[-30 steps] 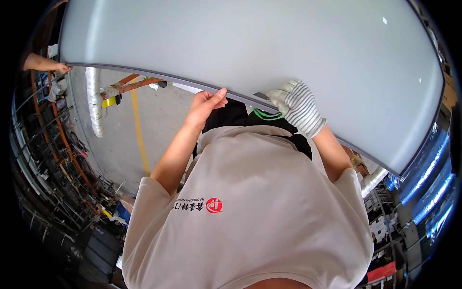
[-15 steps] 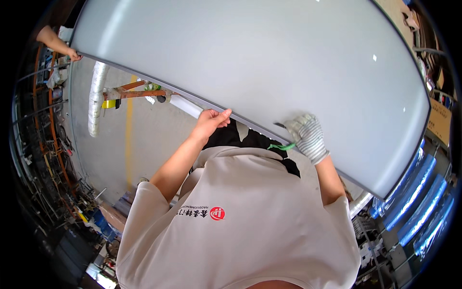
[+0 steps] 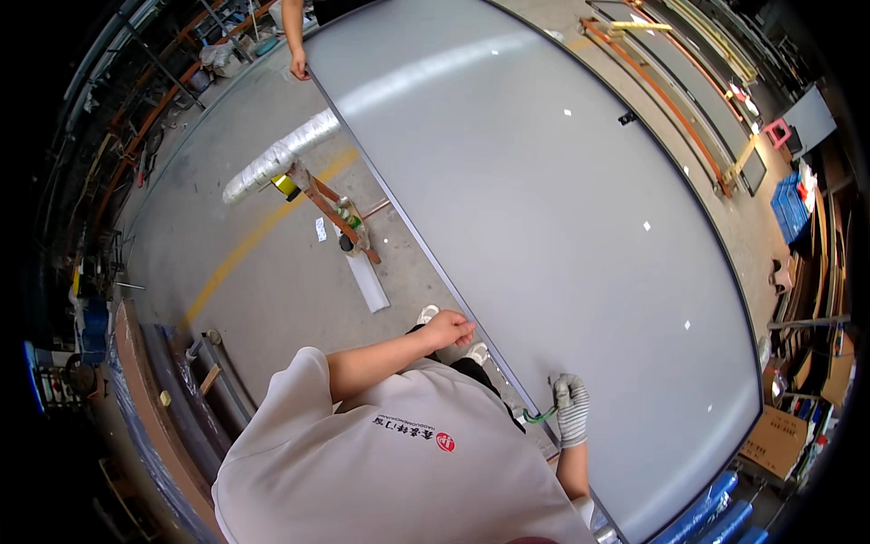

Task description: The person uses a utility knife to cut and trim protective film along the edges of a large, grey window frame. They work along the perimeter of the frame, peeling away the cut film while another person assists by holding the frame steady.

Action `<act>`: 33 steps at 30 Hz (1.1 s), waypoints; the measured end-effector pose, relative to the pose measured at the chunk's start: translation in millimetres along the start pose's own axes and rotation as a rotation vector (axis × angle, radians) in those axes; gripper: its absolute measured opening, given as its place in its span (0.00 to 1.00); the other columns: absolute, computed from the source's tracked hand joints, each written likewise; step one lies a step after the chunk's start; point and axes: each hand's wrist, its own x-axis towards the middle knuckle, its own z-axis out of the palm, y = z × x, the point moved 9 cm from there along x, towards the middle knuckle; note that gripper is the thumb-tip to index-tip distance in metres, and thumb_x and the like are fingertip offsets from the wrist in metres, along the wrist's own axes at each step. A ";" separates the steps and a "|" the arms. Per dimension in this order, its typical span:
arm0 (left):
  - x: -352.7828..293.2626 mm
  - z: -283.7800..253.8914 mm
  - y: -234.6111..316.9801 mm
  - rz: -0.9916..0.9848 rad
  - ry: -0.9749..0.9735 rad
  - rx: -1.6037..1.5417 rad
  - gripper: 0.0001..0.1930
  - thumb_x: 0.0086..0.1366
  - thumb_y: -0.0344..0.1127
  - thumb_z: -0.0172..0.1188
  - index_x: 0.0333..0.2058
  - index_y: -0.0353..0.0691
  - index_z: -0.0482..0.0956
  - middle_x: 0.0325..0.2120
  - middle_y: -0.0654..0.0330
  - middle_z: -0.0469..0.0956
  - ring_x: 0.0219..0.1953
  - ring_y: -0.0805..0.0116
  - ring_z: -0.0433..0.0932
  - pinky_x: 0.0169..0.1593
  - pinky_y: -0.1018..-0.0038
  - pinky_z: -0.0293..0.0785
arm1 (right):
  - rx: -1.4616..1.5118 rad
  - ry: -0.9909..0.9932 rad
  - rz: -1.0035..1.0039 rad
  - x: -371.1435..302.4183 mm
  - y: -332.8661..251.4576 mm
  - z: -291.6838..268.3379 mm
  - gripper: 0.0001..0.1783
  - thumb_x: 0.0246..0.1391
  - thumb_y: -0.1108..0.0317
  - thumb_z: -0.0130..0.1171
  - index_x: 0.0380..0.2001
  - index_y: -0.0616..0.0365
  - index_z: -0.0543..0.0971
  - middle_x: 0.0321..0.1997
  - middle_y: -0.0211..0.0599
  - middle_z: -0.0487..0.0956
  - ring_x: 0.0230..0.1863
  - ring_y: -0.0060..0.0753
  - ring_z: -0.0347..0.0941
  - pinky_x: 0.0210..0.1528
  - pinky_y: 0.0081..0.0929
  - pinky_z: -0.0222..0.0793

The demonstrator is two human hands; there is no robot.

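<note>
A large grey panel [image 3: 562, 227] with a thin dark frame stretches away from my body. Beside its near left edge, my bare left hand [image 3: 450, 329] is closed, fingers curled, just off or lightly touching the frame. My right hand [image 3: 571, 408], in a striped grey-white glove, is closed over the panel near that edge. It holds a tool with a green handle [image 3: 541, 416]; the glove covers most of the tool, so its kind is unclear. At the far left corner, another person's hand [image 3: 299, 67] holds the panel's edge.
A wrapped silvery bar [image 3: 281, 156] on an orange stand [image 3: 319, 195] juts out left of the panel. Long profiles [image 3: 172, 390] lie at the lower left. Cardboard [image 3: 778, 440] and blue-wrapped rolls [image 3: 702, 512] stand at the right; a rack [image 3: 666, 100] is beyond.
The view has turned, so the panel now slants down to the right. My left hand has come off its grip on the frame edge or loosened it. The right hand still holds the green-handled tool.
</note>
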 end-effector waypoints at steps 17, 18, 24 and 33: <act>-81.0 -53.4 -44.6 -0.044 0.234 -0.141 0.11 0.67 0.37 0.55 0.29 0.37 0.79 0.27 0.63 0.80 0.29 0.76 0.77 0.36 0.79 0.74 | 0.067 -0.421 0.121 45.0 -7.2 134.1 0.08 0.62 0.65 0.51 0.34 0.59 0.74 0.26 0.25 0.73 0.23 0.15 0.64 0.27 0.17 0.66; -82.0 -56.3 -43.6 -0.048 0.226 -0.139 0.11 0.67 0.37 0.55 0.30 0.36 0.79 0.27 0.63 0.79 0.29 0.76 0.77 0.36 0.79 0.74 | 0.063 -0.400 0.094 45.5 -10.5 136.2 0.08 0.62 0.65 0.51 0.35 0.59 0.75 0.27 0.26 0.73 0.26 0.16 0.65 0.30 0.18 0.67; -64.9 -81.4 -32.1 0.011 0.118 -0.116 0.10 0.65 0.37 0.57 0.31 0.36 0.79 0.28 0.62 0.80 0.29 0.75 0.77 0.37 0.78 0.75 | 0.093 -0.190 -0.037 49.0 -33.6 165.2 0.09 0.60 0.66 0.54 0.35 0.61 0.76 0.30 0.29 0.76 0.33 0.20 0.69 0.38 0.21 0.69; -66.0 -194.7 -49.3 0.002 0.052 -0.131 0.11 0.67 0.39 0.54 0.31 0.38 0.79 0.28 0.63 0.80 0.29 0.76 0.76 0.37 0.79 0.73 | -0.006 0.143 -0.205 98.2 -52.0 186.9 0.12 0.61 0.61 0.54 0.34 0.60 0.74 0.28 0.34 0.78 0.31 0.22 0.72 0.36 0.22 0.71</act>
